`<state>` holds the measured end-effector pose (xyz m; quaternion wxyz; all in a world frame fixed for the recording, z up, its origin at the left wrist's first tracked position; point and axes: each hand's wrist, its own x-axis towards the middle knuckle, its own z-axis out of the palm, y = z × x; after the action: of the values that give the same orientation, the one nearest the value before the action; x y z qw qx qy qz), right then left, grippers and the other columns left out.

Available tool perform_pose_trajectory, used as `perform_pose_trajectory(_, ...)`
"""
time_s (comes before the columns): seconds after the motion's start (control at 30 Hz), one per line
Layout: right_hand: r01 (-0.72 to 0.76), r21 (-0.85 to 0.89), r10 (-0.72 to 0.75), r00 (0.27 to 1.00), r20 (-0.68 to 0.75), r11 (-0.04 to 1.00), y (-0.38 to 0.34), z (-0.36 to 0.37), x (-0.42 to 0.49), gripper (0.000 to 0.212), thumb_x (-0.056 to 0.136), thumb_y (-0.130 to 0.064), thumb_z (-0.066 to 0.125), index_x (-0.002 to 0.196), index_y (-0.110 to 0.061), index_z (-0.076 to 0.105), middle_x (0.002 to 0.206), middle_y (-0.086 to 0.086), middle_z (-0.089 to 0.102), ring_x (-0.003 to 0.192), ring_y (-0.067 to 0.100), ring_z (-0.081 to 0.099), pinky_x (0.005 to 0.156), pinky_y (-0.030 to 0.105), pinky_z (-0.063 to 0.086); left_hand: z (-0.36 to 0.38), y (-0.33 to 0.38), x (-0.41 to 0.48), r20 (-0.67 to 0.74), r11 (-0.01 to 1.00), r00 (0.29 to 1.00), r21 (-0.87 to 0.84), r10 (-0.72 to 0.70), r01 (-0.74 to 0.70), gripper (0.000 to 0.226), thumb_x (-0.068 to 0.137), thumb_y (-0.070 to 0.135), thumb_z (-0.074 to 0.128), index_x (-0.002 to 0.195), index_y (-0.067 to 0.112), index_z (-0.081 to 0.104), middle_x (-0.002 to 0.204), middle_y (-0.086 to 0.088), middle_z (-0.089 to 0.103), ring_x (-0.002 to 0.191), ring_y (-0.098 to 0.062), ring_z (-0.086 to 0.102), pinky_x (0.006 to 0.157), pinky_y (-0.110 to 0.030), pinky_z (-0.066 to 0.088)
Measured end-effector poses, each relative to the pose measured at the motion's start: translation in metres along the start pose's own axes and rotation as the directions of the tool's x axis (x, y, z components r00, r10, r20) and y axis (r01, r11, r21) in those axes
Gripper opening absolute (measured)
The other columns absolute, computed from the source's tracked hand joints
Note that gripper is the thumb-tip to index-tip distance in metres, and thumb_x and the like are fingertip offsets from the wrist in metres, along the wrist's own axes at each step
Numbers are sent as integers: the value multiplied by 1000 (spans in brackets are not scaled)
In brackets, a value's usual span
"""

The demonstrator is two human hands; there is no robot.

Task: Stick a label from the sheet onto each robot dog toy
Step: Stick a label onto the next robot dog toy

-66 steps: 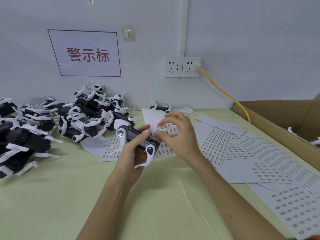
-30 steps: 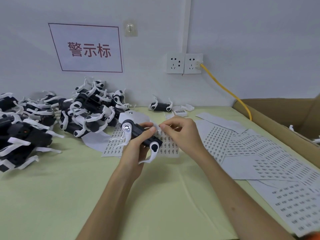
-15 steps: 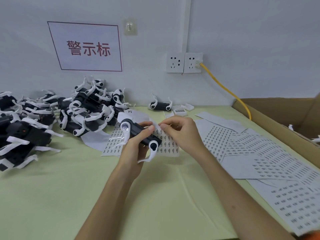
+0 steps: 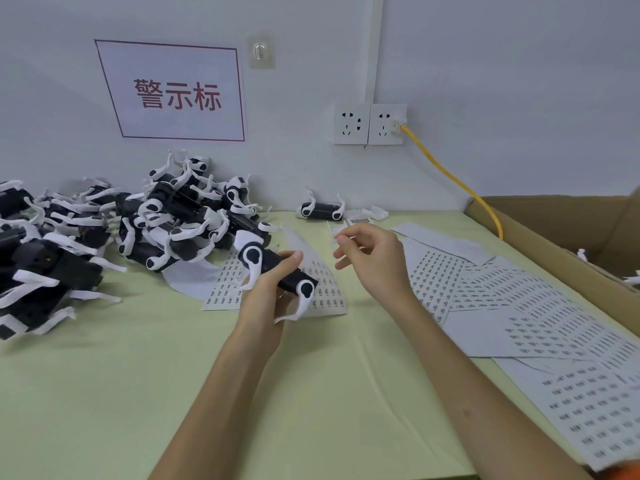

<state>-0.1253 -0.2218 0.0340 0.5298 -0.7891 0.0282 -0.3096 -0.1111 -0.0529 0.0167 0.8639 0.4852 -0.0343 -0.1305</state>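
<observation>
Lying nearest, at the right edge of the pale green table (image 4: pixel 104 393): overlapping label sheets (image 4: pixel 568 341) fanning out toward the far left, printed with rows of small dark labels.

Gripping a black-and-white robot dog toy (image 4: pixel 277 268) above the table's middle: the left hand (image 4: pixel 266 299), fingers curled under the dark body, thumb pressing on top, white legs sticking out at both ends. Lying flat right beneath and behind that toy, partly hidden by it: one more label sheet (image 4: pixel 325 289).

Hovering just right of the toy, apart from it: the right hand (image 4: pixel 374 261), thumb and forefinger drawing close at the tips, the other fingers loosely curled. Possibly pinching a small label there, but too tiny to tell.

Sprawling at the left, running from the near left edge to the wall: a pile of robot dog toys (image 4: pixel 121 230), black bodies and white legs tangling together.

Sitting at the right edge: an open cardboard box (image 4: pixel 554 237), white toy parts peeking over its rim.

Resting alone near the far wall: a single robot dog (image 4: pixel 322 209), with paper scraps (image 4: pixel 367 214) just to its right.

Hanging on the wall: a red-bordered sign (image 4: pixel 173 91) with red characters, a clear hook (image 4: pixel 260 51), twin sockets (image 4: pixel 369 123), and a yellow cable (image 4: pixel 450 178) trailing down from the right socket toward the box.
</observation>
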Motion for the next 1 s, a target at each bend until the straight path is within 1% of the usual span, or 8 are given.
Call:
perform_pose_trajectory(0.07,-1,0,1,1000,2,1000,0,1,-1,12,95,-8,65,86,-10,71,70,4,74,58,15,72,59,11,44,-1,0,0,-135,1000,991,16,20,-18,17,82,23,83,97,23,75,92,1,70,83,-17,67,70,-28,53)
perform_pose_trajectory(0.17,16,14,-16,1000,19,1000,1,1,-1,10,94,-5,67,88,-7,74,72,4,75,60,14,73,65,13,48,-3,1,1,-295,998,953,39,64,-55,38,80,28,86,115,21,73,114,-4,77,104,-21,73,58,-24,56)
perform_pose_trajectory(0.23,24,31,-26,999,39,999,1,2,-1,9,93,-3,68,88,-6,75,74,3,76,62,13,73,67,13,50,-2,5,0,-197,998,979,2,62,-63,28,84,32,81,109,19,77,123,-7,75,109,-24,71,61,-23,56)
perform_pose_trajectory(0.3,21,54,-25,998,66,998,0,3,-2,9,92,-2,69,89,-6,76,77,2,77,65,14,75,73,18,55,1,10,-5,-28,993,999,-112,35,-38,21,84,36,75,92,16,78,122,-7,76,112,-29,72,80,-31,60)
perform_pose_trajectory(0.43,27,111,-39,993,108,993,-1,3,-2,9,91,-1,70,91,-8,77,81,3,78,73,17,77,84,32,60,1,11,-7,133,987,990,-157,39,-17,28,84,38,68,97,13,62,130,-10,72,115,-37,71,98,-41,52)
perform_pose_trajectory(0.67,59,126,-80,983,168,990,-3,4,-4,12,89,0,74,96,-10,76,84,3,79,73,21,76,82,35,61,1,11,-7,174,980,983,-196,63,-28,27,86,34,65,99,12,58,136,-11,68,118,-38,69,99,-43,48)
perform_pose_trajectory(0.77,86,83,-98,982,160,993,-2,4,-4,14,89,-1,74,95,-13,76,86,1,78,72,18,76,80,33,61,0,11,-6,176,981,982,-191,65,-31,24,86,35,66,91,12,60,135,-11,69,118,-39,69,104,-44,47)
perform_pose_trajectory(1.0,167,-36,-159,972,173,985,0,6,-7,24,89,-2,74,95,-25,76,86,-9,75,68,9,74,72,18,57,0,11,-6,178,980,982,-195,60,-25,24,85,36,66,90,13,62,137,-12,67,119,-37,69,110,-43,43)
